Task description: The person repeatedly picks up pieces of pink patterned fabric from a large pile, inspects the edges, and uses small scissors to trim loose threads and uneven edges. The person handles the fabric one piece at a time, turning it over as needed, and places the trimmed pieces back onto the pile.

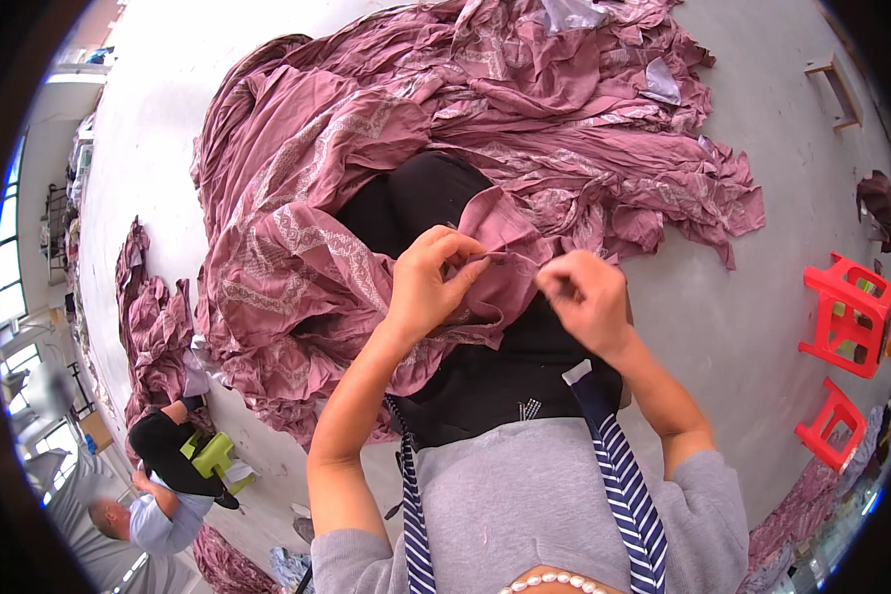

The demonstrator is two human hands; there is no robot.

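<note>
Item, as I read it: mauve patterned garment [495,233] drawn up over my lap from the floor heap [525,109], left hand [428,282] pinching its folded edge taut, right hand [584,294] curled shut beside it, likely on a small dark tool, so the seam faces me.

Grey long-sleeved top [525,495] with sleeves pushed up the forearms, dark apron [495,386] over the lap, navy-and-white striped straps [624,485] down the chest, pearl-like bead string [554,582] at the neck.
</note>
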